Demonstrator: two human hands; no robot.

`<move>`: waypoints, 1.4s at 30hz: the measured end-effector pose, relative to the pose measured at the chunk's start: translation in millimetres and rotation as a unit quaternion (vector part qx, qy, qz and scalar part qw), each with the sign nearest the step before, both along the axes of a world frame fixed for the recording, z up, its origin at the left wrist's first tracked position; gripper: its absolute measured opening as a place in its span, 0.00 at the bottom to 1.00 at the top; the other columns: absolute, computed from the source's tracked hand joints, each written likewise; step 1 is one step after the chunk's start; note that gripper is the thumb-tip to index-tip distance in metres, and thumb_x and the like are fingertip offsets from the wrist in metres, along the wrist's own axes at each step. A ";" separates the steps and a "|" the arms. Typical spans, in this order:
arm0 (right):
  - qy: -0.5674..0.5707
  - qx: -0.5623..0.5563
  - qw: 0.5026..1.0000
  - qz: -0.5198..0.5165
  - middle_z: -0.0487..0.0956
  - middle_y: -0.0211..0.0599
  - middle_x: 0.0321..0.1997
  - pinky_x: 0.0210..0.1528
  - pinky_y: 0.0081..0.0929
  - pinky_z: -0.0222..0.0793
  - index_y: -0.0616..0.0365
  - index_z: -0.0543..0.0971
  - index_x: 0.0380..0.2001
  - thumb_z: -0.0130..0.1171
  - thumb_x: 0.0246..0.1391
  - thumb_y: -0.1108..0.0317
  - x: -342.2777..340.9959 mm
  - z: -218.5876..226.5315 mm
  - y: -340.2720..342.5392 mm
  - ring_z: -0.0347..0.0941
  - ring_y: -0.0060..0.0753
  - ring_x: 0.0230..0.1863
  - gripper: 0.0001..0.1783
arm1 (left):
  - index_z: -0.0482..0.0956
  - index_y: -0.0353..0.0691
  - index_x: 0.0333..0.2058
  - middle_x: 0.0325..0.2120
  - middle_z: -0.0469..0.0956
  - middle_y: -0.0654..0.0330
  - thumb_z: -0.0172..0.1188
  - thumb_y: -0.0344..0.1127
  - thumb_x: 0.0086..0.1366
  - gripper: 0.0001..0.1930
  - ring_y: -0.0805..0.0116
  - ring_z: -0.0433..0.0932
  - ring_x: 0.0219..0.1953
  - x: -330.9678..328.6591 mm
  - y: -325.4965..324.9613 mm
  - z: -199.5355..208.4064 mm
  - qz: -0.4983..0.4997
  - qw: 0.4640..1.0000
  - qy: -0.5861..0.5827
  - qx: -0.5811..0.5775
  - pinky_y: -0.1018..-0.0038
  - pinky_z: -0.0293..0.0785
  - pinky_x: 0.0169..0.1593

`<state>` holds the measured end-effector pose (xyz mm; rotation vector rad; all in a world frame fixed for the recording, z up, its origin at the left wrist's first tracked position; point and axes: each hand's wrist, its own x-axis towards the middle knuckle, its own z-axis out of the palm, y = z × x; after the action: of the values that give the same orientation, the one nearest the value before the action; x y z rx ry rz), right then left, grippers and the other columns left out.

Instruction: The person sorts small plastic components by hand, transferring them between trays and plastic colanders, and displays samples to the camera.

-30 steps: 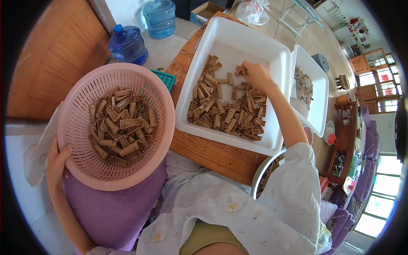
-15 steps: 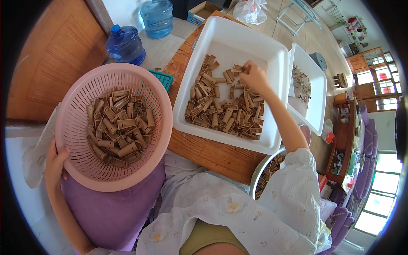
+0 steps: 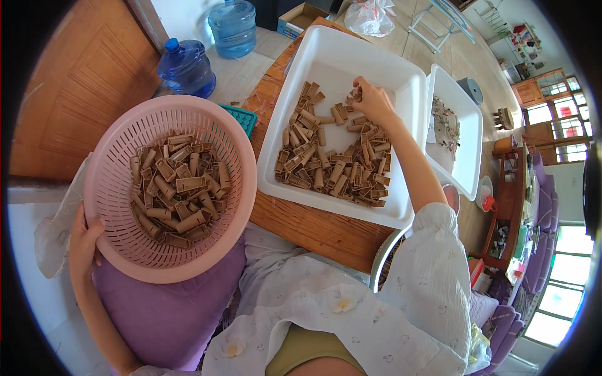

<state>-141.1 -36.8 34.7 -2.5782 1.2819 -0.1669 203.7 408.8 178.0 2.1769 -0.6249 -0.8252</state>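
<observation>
My left hand (image 3: 86, 244) grips the left rim of a pink slotted plastic basket (image 3: 244, 207), thumb over the edge. The basket is tilted a little on my lap and holds a heap of small brown trough-shaped plastic pieces (image 3: 182, 185). Inside a white plastic tub (image 3: 401, 207) on the table lie many more such brown pieces (image 3: 307, 147). Over the tub's far right part, my right hand (image 3: 374, 103) bends its fingers round a brown plastic piece (image 3: 356, 95), which they partly hide.
Behind the first tub stands a second white tub (image 3: 473, 169) with greyish scraps. A round container (image 3: 379, 266) sits beside my right sleeve. Beyond the basket are a teal tray (image 3: 241, 119) and two blue water jugs (image 3: 186, 67). The wooden table edge (image 3: 313, 241) runs before me.
My right hand has shifted slightly up in the picture, its fingers curling differently over the tub. The basket and my left hand are almost where they were.
</observation>
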 end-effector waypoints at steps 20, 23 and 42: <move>-0.023 0.063 0.998 0.014 0.74 0.40 0.24 0.31 0.26 0.65 0.59 0.67 0.35 0.58 0.36 0.72 -74.0 120.5 50.0 0.68 0.32 0.24 0.18 | 0.59 0.37 0.52 0.29 0.71 0.61 0.51 0.40 0.50 0.30 0.81 0.64 0.11 0.2 -3.9 -7.5 -0.001 1.000 -0.017 0.006 0.86 0.53 0.06; 0.214 0.313 0.925 -0.031 0.77 0.39 0.33 0.37 0.24 0.68 0.60 0.70 0.35 0.63 0.38 0.61 -120.3 191.0 107.4 0.74 0.29 0.35 0.22 | 0.59 0.37 0.53 0.29 0.72 0.61 0.51 0.41 0.50 0.30 0.82 0.64 0.10 -2.7 0.0 -4.2 0.010 1.000 -0.014 0.020 0.87 0.52 0.06; -0.024 0.039 0.986 -0.160 0.74 0.52 0.36 0.42 0.38 0.66 0.62 0.65 0.42 0.56 0.43 0.60 32.7 -43.8 -52.5 0.71 0.51 0.40 0.24 | 0.59 0.36 0.52 0.29 0.72 0.61 0.52 0.42 0.50 0.31 0.82 0.64 0.10 -2.2 -3.4 -1.6 0.010 1.000 -0.017 0.006 0.86 0.53 0.06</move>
<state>-108.4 -89.4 -9.1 -2.2735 1.6433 -0.2307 201.5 405.3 176.5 2.2089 -0.6166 -0.7840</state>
